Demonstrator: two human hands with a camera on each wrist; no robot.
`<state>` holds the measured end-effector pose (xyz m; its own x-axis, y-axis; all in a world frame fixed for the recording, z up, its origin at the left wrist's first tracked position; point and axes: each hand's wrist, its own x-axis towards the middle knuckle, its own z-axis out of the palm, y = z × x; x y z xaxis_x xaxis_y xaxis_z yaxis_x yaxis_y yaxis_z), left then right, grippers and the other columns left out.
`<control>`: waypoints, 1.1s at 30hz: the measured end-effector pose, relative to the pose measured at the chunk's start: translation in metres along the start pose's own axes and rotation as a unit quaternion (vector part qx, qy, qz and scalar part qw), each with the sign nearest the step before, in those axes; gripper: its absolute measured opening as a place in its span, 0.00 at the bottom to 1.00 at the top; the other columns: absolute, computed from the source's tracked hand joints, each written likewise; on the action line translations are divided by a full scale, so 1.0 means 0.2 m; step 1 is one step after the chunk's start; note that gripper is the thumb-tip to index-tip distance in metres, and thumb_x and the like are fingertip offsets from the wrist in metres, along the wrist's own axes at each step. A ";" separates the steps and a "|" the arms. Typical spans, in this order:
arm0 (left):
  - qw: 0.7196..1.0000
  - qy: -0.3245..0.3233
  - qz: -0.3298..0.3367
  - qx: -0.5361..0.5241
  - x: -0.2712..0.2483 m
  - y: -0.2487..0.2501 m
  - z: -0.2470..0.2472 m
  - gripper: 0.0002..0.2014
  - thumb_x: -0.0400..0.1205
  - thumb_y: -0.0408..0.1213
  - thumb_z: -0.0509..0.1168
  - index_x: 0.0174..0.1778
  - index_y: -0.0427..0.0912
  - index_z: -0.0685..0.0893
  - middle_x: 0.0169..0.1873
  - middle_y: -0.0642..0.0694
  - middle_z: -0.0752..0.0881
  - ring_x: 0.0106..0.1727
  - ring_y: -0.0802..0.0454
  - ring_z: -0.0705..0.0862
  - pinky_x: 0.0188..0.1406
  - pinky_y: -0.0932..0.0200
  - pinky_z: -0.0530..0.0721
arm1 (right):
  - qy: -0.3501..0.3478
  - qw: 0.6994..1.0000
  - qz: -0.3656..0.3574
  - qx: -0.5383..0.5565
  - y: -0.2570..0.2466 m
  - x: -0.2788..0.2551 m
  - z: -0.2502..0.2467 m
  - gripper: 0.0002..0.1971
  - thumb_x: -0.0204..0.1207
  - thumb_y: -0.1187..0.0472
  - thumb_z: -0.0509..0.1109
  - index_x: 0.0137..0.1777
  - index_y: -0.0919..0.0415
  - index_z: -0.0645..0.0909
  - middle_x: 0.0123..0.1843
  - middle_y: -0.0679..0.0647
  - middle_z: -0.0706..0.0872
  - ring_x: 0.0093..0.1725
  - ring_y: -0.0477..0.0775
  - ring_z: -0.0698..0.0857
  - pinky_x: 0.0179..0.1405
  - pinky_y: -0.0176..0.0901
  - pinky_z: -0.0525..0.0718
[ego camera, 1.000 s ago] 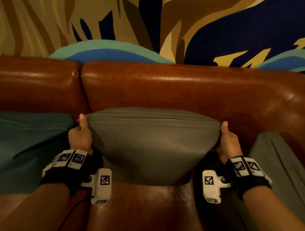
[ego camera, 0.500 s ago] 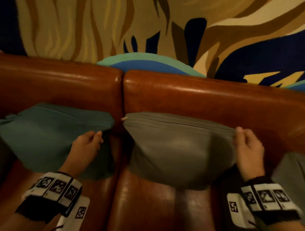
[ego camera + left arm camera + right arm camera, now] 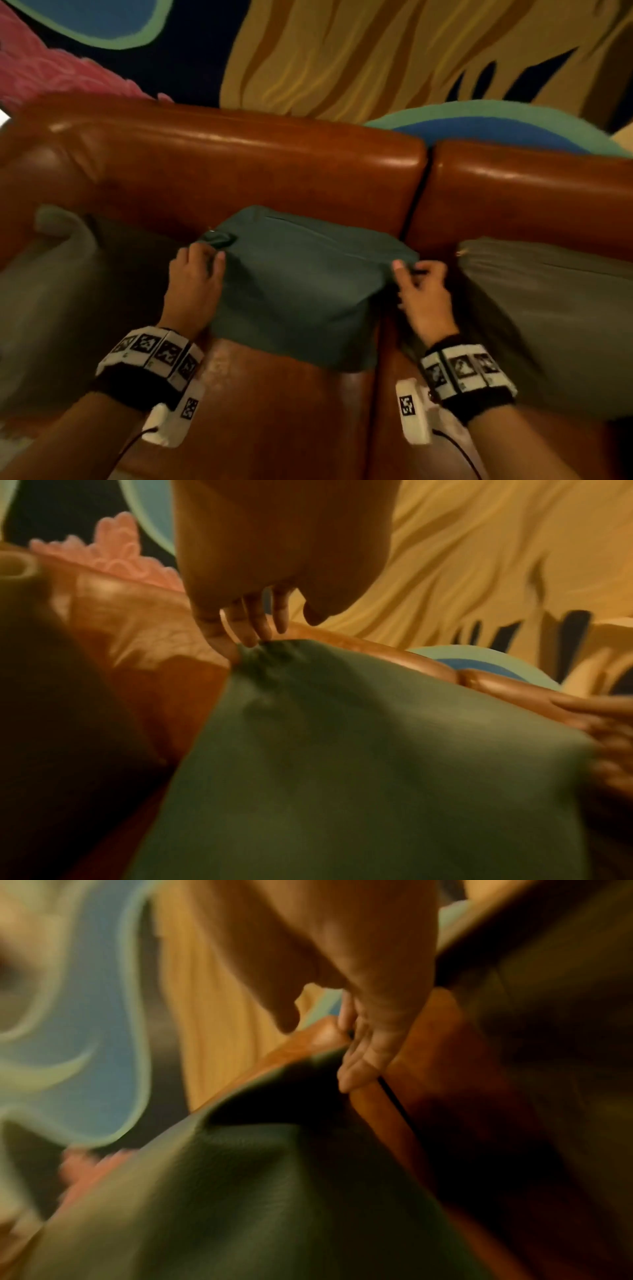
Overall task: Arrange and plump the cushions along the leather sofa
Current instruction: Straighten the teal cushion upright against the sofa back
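Note:
A teal cushion (image 3: 301,284) leans upright against the brown leather sofa back (image 3: 274,164) on the left seat section. My left hand (image 3: 202,263) holds its upper left corner, where the fabric bunches under my fingertips (image 3: 240,631). At the upper right corner is my right hand (image 3: 411,274), thumb on the front face and fingers (image 3: 359,1066) curled behind the edge. In both wrist views the teal cushion (image 3: 359,764) (image 3: 274,1191) fills the lower picture, blurred by motion.
A grey cushion (image 3: 548,308) leans on the right sofa section, just past my right hand. Another dull grey-green cushion (image 3: 51,291) slumps in the sofa's left corner. Bare leather seat (image 3: 274,411) lies in front. A painted wall (image 3: 342,51) rises behind the sofa.
Both hands let go of the grey cushion and moved left to the teal cushion, now holding its top corners. My view swung left, and the grey cushion stays upright on the right.

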<state>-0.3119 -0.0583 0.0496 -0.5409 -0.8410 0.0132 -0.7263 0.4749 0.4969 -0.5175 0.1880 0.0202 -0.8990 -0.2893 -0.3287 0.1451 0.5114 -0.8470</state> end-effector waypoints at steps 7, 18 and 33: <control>0.961 -0.148 -0.147 -0.181 0.43 -0.27 -0.01 0.28 0.82 0.60 0.59 0.74 0.48 0.72 0.70 0.38 0.78 0.69 0.40 0.78 0.71 0.43 0.75 | 0.142 0.949 0.178 0.218 0.03 0.13 0.26 0.40 0.70 0.33 0.73 0.75 0.58 0.73 0.66 0.57 0.83 0.66 0.62 0.83 0.71 0.61 0.80; 0.957 -0.065 -0.119 -0.256 0.49 -0.54 -0.06 0.09 0.86 0.39 0.62 0.40 0.41 0.75 0.41 0.29 0.85 0.26 0.52 0.86 0.33 0.52 0.90 | 0.168 0.955 0.134 0.205 -0.03 0.00 0.12 0.26 0.75 0.48 0.75 0.70 0.61 0.81 0.67 0.61 0.87 0.63 0.61 0.87 0.67 0.60 0.83; 0.957 -0.197 0.210 -0.031 0.49 -0.34 -0.11 0.10 0.82 0.35 0.68 0.55 0.34 0.89 0.52 0.35 0.89 0.54 0.39 0.87 0.58 0.55 0.75 | 0.192 0.963 0.089 0.169 -0.15 0.00 0.11 0.12 0.74 0.44 0.76 0.45 0.51 0.83 0.56 0.59 0.89 0.60 0.60 0.87 0.60 0.61 0.86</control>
<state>-0.3067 -0.1787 0.0357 -0.9067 -0.4101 -0.0981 -0.3889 0.7232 0.5707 -0.5123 0.1554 0.0356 -0.9243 0.1316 -0.3582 0.3793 0.2141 -0.9002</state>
